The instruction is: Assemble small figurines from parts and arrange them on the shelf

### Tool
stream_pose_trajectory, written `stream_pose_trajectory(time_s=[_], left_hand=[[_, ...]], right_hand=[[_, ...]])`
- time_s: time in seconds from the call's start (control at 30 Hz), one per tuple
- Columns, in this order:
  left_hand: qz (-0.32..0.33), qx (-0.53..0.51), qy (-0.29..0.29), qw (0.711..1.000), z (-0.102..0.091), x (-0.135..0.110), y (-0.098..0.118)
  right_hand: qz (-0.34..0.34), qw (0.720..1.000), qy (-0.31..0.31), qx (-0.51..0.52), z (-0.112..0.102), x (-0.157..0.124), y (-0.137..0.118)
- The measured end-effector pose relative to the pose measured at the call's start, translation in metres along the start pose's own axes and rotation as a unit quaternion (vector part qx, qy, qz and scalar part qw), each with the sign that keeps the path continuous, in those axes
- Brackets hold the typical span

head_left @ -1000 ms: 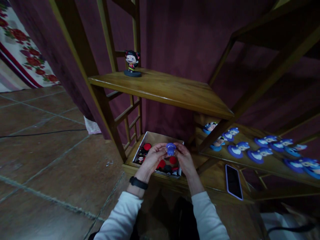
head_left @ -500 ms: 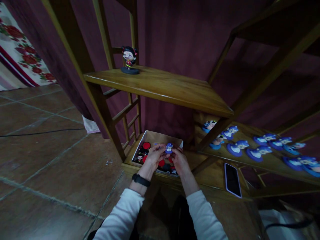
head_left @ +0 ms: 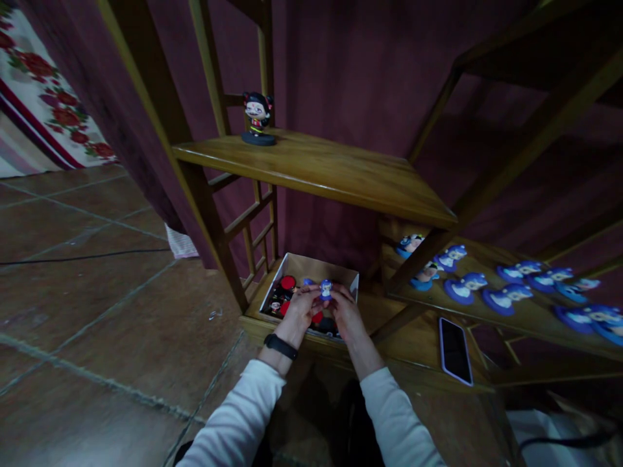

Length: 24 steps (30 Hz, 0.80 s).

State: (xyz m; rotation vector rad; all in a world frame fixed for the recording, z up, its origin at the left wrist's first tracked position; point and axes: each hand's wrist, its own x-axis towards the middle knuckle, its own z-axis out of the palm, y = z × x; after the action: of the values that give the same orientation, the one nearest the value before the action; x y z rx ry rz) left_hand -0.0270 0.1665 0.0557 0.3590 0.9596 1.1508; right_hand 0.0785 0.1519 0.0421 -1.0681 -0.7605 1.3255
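Observation:
A small blue and white figurine [head_left: 326,289] is held upright between the fingers of both hands, above an open box. My left hand [head_left: 302,307] pinches it from the left, with a black band on that wrist. From the right, my right hand [head_left: 344,310] grips it too. Below them the white-walled cardboard box [head_left: 321,267] holds several figurines with red or black bases, and a bit of blue shows behind my left fingers. My hands hide part of what lies in the box.
A black-haired figurine [head_left: 257,119] stands on the upper wooden shelf [head_left: 311,165], above and beyond my hands. Several blue-based figurines [head_left: 466,287] line the shelf at right. A phone [head_left: 455,351] lies on the lower board. A wooden post [head_left: 195,214] rises at left.
The figurine has been turned between my fingers, so its white front now shows more. My hands stay over the box, and the view has shifted slightly.

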Motion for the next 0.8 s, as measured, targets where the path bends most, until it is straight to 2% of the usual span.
stream_pose_trajectory(time_s=[0.1, 0.23, 0.4, 0.57, 0.8], left_hand=[[-0.014, -0.018, -0.017, 1.000, -0.001, 0.000, 0.002], [-0.014, -0.008, -0.040, 0.999, -0.003, -0.002, 0.008], [-0.023, 0.014, -0.067, 0.997, -0.002, -0.005, 0.010], [-0.007, 0.060, -0.064, 0.996, 0.001, -0.007, 0.009], [-0.004, 0.087, -0.065, 0.994, 0.002, -0.013, 0.008]], right_hand=[[-0.003, 1.000, 0.005, -0.028, 0.001, 0.000, -0.002], [-0.004, 0.998, -0.043, -0.055, -0.001, -0.002, -0.011], [-0.011, 0.993, -0.066, -0.101, -0.006, 0.000, -0.019], [0.014, 0.986, -0.096, -0.134, -0.018, 0.007, -0.021], [0.005, 0.980, -0.129, -0.151, -0.030, 0.011, -0.022]])
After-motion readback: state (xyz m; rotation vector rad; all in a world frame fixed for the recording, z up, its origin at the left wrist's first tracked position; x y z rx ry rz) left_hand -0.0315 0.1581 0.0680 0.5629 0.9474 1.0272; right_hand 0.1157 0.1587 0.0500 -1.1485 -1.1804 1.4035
